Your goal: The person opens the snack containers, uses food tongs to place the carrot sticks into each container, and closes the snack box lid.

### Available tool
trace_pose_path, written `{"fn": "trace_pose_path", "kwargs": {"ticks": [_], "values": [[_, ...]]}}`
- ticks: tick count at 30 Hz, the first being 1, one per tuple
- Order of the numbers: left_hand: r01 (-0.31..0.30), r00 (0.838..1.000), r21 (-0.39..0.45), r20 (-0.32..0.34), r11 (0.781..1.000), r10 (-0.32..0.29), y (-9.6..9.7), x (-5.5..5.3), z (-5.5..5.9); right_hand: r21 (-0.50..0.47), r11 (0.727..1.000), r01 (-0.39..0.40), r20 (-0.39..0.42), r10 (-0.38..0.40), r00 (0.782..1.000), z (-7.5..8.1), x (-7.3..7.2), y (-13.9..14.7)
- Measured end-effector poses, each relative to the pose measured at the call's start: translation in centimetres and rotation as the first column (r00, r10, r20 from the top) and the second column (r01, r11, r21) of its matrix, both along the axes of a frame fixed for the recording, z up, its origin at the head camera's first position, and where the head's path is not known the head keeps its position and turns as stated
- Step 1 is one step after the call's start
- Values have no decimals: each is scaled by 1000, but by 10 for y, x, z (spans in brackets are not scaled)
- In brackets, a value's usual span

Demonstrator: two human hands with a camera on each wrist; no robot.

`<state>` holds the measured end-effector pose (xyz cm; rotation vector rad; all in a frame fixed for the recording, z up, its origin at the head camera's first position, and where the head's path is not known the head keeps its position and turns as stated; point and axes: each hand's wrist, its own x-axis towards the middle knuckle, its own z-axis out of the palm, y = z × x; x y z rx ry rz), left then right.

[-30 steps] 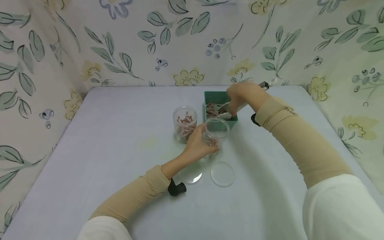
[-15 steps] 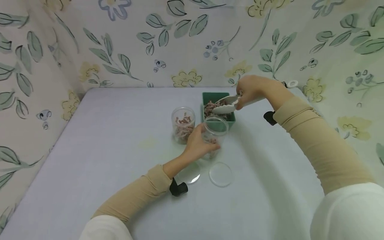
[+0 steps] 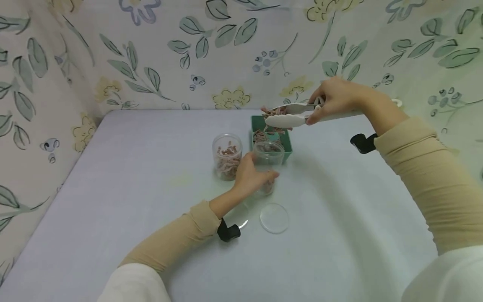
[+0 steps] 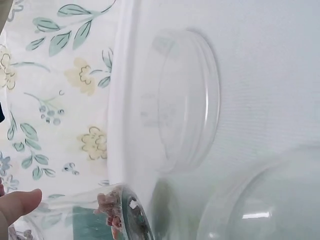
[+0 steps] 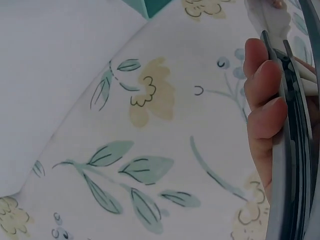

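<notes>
My right hand (image 3: 336,98) grips a pair of tongs (image 3: 288,121) with white scalloped tips. Between the tips is a clump of thin brownish-pink strips (image 3: 268,112), raised over the green box (image 3: 288,154), which has more strips inside. In the right wrist view, curled fingers (image 5: 267,117) wrap the dark tong handle (image 5: 290,165). My left hand (image 3: 250,175) holds a clear jar (image 3: 277,158) in front of the box, thumb and fingers around its side. A few strips (image 4: 112,212) lie at that jar's bottom in the left wrist view.
Left of the held jar stands a second clear jar (image 3: 227,157), partly filled with similar strips. Two clear round lids lie nearer me: one lid (image 3: 274,218) in the open, the other lid (image 3: 241,216) partly behind my left wrist. Floral cloth (image 3: 158,50) hangs behind the white table (image 3: 151,167).
My right hand has lifted the tongs up and to the right out of the green box, now with a clump of strips between the tips. The left hand stays around the jar.
</notes>
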<state>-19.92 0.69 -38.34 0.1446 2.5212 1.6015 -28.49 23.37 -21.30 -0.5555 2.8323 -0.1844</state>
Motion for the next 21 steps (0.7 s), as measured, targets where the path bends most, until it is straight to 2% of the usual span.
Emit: {"fn": "trace_pose_path", "kwargs": {"ticks": [5, 12, 16, 21], "values": [[-25, 999, -4, 23, 1000, 25, 4, -1, 8, -63, 998, 9, 15, -8, 1000, 7, 12, -2], [-95, 995, 78, 37, 992, 93, 11, -6, 23, -138, 990, -17, 17, 19, 1000, 3, 17, -4], [-100, 995, 46, 23, 994, 99, 15, -7, 25, -139, 990, -4, 17, 6, 1000, -3, 15, 1], [-103, 995, 11, -15, 995, 103, 19, -7, 26, -141, 990, 13, 67, -3, 998, -9, 14, 7]]}}
